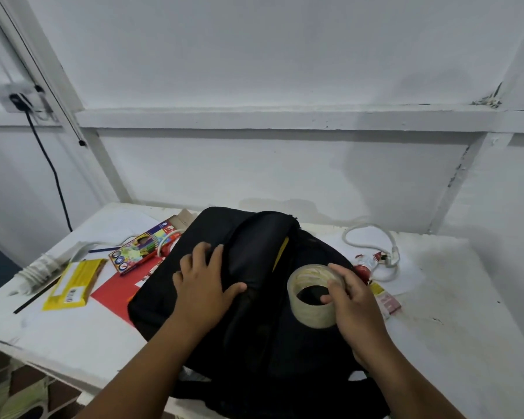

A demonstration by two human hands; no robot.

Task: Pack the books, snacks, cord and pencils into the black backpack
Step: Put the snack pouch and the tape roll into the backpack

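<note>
**packrat_22:** Looking at the white table (436, 328) first, the black backpack (254, 343) lies flat in the middle of it and takes up most of the space. Its top opening looks parted, with something yellow showing in the gap, though I can't tell what.

**deskmess:** So what's still out?

**packrat_22:** Plenty. Left of the bag there's a red book (115, 293) half under its edge, a yellow snack pack (73, 282), a coloured pencil box (142, 249) and a coiled white cord (40, 270). On the right there's another white cable (372, 237) plus a couple of small packets (386, 300).

**deskmess:** And the hands?

**packrat_22:** The left hand (204, 282) is spread flat on the bag, fingers straight, pressing the flap down or holding it steady. The right hand (354, 300) has its fingers curled round a roll of clear tape (310, 297), right over the bag.

**deskmess:** Early days then?

**packrat_22:** I'd say so. My guess is the tape goes in or gets set aside. Next the left hand needs to pull that opening wider so the red book can slide in flat.
</note>
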